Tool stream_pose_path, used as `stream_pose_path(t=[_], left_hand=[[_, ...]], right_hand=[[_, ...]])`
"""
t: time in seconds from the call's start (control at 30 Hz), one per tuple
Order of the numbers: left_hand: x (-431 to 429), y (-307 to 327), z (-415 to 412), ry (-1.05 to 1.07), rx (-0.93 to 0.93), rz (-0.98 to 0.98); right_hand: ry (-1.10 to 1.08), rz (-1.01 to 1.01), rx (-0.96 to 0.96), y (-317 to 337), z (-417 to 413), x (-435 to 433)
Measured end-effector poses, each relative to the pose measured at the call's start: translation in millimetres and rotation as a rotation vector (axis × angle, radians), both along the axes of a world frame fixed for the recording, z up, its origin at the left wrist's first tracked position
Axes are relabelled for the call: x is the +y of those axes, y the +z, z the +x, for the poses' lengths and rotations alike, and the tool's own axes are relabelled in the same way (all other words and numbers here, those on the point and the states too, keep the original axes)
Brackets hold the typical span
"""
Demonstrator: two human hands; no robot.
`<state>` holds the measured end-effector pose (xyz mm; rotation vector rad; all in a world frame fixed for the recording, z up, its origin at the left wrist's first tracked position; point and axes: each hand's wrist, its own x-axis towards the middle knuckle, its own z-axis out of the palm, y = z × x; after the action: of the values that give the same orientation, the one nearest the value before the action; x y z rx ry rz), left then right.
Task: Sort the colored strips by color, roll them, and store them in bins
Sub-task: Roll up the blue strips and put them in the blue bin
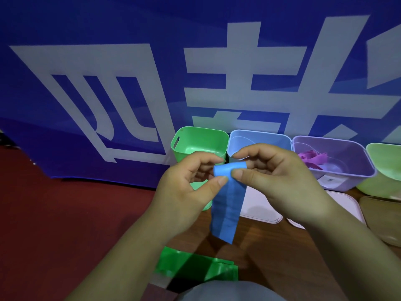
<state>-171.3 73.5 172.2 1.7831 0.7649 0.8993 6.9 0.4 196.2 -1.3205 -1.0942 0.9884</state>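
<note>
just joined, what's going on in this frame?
A person is rolling a blue strip. The left hand and the right hand both pinch its top end, which is curled over, while the rest hangs down above the wooden table. Behind stand a green bin, a blue bin and a purple bin. Purple strips lie in the purple one. Green strips lie on the table near the person, not yet rolled.

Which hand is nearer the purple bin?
Right. The right hand is just left of the purple bin; the left hand farther left, by the green bin. Both pinch the blue strip.
</note>
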Motion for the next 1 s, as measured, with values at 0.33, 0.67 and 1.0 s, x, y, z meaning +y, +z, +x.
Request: stream_pose_path(t=[0.33,0.67,1.0], left_hand=[[-1.4,-0.1,-0.9,-0.026,0.001,0.043],[-0.1,1.7,-1.8,-0.007,-0.058,-0.039],[-0.5,1.6,2.1,-0.005,-0.053,-0.103]], right_hand=[[-0.015,-0.008,-0.046,-2.8,-1.3,2.5],[0.021,0.073,-0.002,-8.1,-0.6,-1.7],[-0.005,0.107,-0.042,-3.9,0.0,-2.0]])
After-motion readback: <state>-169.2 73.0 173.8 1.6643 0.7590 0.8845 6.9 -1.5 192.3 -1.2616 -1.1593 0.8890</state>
